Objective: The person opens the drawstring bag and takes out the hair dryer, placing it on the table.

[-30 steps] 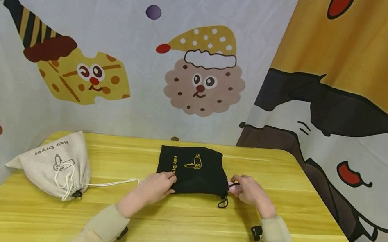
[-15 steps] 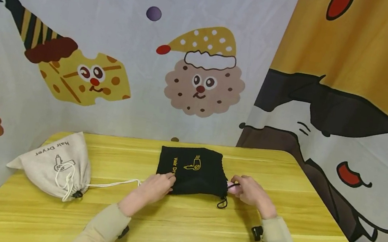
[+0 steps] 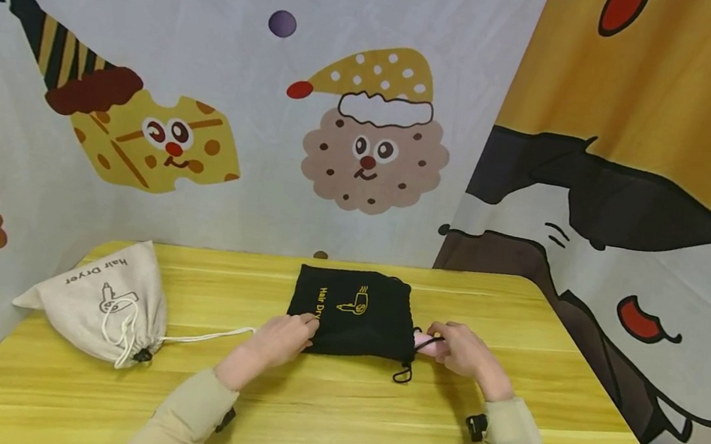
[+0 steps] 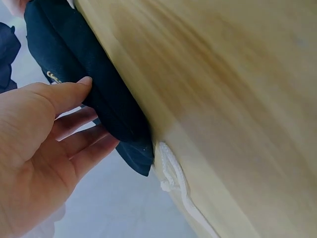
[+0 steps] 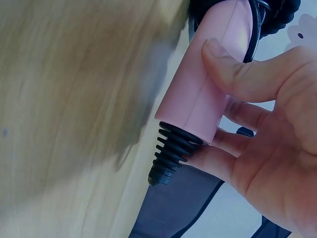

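A black drawstring bag (image 3: 375, 323) printed "Hair Dryer" in yellow lies flat near the table's middle. My left hand (image 3: 282, 338) pinches the bag's left end; in the left wrist view the thumb presses the dark cloth (image 4: 94, 74) with fingers beneath. At the bag's gathered mouth, my right hand (image 3: 462, 351) grips the pink handle of a hair dryer (image 3: 430, 345) that pokes out. Seen from the right wrist, the handle (image 5: 203, 74) ends in a black ribbed cord sleeve (image 5: 171, 153), thumb on one side and fingers behind. The dryer's other end is hidden inside the bag.
A beige drawstring bag (image 3: 105, 304), also marked "Hair Dryer", sits on the table's left side, looking filled. Its white cord (image 3: 210, 336) trails toward my left hand. A cartoon-printed cloth (image 3: 222, 6) hangs behind the wooden table (image 3: 353, 434).
My right hand has shifted slightly right, and more of the pink handle shows outside the bag. My left hand has moved a little left, still holding the bag's end.
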`<state>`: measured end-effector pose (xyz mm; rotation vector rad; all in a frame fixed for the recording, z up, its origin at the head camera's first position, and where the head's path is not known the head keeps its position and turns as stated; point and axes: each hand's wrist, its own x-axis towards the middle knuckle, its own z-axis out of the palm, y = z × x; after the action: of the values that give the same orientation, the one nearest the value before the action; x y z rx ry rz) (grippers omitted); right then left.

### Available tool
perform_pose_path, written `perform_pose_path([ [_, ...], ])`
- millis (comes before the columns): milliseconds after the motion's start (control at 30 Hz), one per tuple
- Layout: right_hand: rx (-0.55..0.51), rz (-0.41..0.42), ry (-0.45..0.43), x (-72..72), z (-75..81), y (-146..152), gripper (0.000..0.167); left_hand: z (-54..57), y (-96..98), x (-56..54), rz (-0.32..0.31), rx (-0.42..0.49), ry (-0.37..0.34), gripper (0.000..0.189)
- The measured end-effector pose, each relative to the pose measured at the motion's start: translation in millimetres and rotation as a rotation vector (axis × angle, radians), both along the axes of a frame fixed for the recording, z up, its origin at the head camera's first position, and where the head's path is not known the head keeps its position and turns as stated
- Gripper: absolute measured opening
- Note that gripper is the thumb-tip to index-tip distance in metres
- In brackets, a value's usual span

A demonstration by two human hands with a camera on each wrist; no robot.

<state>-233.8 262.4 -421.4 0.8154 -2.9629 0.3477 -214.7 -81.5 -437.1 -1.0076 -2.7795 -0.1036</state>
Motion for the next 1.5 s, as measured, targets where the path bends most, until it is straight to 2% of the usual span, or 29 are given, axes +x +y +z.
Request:
perform_pose_path([
  [300,0.005,0.014,-0.027,1.4,3.2,3,0.036,1.5,-2.9,-3.8,0.005,0.0,-0.012,0.014],
  [733,0.006,0.035,-0.007,2.1,2.9,7,0.036,0.0,-8.1,-9.2,0.018,-0.009,-0.062,0.014],
  [1000,-0.005,0.059,0.003,1.5,1.9,10,0.036,-1.4,-13.5,-12.3,0.019,-0.015,-0.048,0.018],
  [1200,0.0,0.06,0.001,0.6,2.0,15,0.037,-1.6,-20.1,-14.6,0.048,-0.003,-0.064,0.011],
  [1500,0.006,0.05,-0.008,2.5,2.2,18,0.038,-2.1,-22.2,-17.8,0.059,-0.01,-0.084,0.011],
])
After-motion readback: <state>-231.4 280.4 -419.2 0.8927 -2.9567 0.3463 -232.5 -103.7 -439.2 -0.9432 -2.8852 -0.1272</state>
